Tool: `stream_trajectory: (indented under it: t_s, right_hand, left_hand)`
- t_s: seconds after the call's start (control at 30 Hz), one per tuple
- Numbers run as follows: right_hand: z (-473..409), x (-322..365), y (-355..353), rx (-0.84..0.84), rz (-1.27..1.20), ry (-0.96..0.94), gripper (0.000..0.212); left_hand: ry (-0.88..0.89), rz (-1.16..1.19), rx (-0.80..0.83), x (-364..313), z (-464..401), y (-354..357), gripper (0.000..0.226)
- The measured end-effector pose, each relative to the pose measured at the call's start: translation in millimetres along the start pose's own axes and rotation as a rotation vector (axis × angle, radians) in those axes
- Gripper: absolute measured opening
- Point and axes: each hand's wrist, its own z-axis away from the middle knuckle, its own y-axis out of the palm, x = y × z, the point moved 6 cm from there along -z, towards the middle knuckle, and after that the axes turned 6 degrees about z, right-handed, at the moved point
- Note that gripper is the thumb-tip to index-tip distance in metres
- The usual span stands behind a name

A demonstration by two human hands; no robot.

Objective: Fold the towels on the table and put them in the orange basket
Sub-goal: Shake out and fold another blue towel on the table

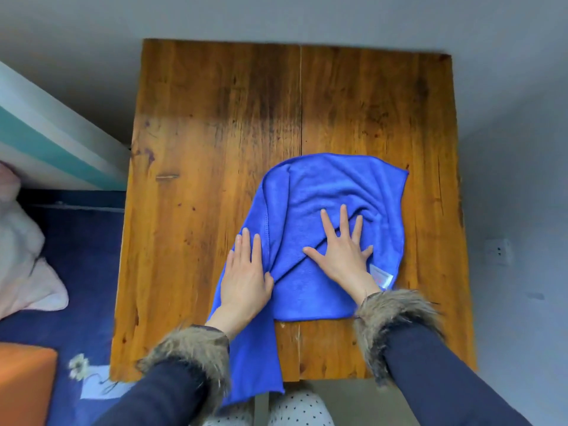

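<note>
Nearest to us, a tail of the blue towel (322, 216) spills over the near edge of the wooden table (215, 133) and hangs down toward our lap, between our two fur-cuffed sleeves. The rest of the towel lies rumpled on the near right part of the tabletop, with a diagonal ridge running through it and a white label (381, 276) showing at its right side.

Our left hand (246, 278) lies flat on the towel's left margin, fingers straight and close together, partly on cloth and partly over bare wood. Our right hand (341, 250) presses down on the middle of the towel with fingers spread wide. Neither hand pinches anything.

We judge the towel to be light, soft and limp: it will drape and bunch rather than hold a shape, and it should slide easily on the smooth wood. The stitched hem and the corners look like the best places to take hold, the far right corner and the dangling near end especially.

The far half of the table is bare wood, as is the strip to the left, so there is room to draw the cloth up and spread it. The orange basket (24, 385) sits low at the near left, off the table, beside a dark blue bedspread (76, 256).
</note>
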Motion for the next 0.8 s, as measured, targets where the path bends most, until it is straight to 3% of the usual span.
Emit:
stream_trajectory:
  t_s: [0.13,0.3,0.47,0.6,0.67,0.73,0.8]
  right_hand:
    - [-11.6,-17.4,-11.3,-0.016,-0.018,0.011,0.088]
    - [-28.3,-53.2,-31.5,-0.033,-0.042,0.049,0.089]
    - [-34.3,-73.3,-44.6,-0.068,-0.061,0.137,0.086]
    - [-9.1,-40.3,-32.4,-0.239,0.012,0.124,0.072]
    - [6.8,-15.7,-16.0,-0.247,0.023,0.067,0.068]
    - [16.7,1.9,0.7,-0.219,0.012,0.037,0.07]
    - [21.6,6.1,11.8,-0.195,-0.007,0.074,0.074]
  left_hand:
    - [0.033,-0.079,-0.002,6.0,-36.7,-14.8,0.076]
    - [0.196,-0.24,-0.068,8.7,-90.5,-41.3,0.072]
    - [0.242,-0.257,-0.037,-2.9,-125.9,-59.8,0.067]
    - [0.168,-0.021,-0.265,-8.3,-90.1,-71.9,0.048]
    - [0.18,0.042,-0.362,-11.0,-58.5,-66.4,0.041]
    - [0.329,0.03,-0.339,-23.9,-25.2,-49.2,0.035]
    - [0.491,-0.045,-0.198,-35.3,0.4,-20.6,0.035]
